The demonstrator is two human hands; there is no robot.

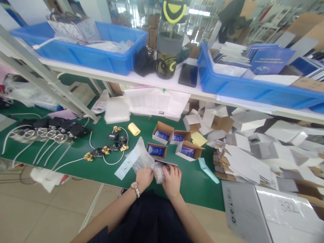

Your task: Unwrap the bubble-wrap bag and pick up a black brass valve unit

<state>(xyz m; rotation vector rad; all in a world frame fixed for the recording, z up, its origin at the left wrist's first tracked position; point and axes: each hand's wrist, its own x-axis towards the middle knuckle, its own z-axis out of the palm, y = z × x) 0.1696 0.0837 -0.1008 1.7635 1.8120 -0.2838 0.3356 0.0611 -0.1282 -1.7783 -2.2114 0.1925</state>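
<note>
My left hand (144, 179), with a watch on the wrist, is closed on a sheet of bubble wrap (143, 157) near the table's front edge. Part of that wrap lies around a dark item (165, 166), mostly hidden, which my right hand (172, 179) grips from the right. A pale strip with markings (124, 167) lies at the wrap's left side. Just beyond my hands stand several small open boxes, among them a front box (157, 151), with blue booklets or packets inside. To the left lie black devices with brass fittings (105, 150) and white cables.
More black devices with round clear parts (51, 134) lie far left. Flattened white cartons (248, 165) crowd the right, behind a large box (283, 212). Above the bench, a shelf (121, 79) carries blue bins (83, 55), a bottle (170, 44) and a phone (188, 75).
</note>
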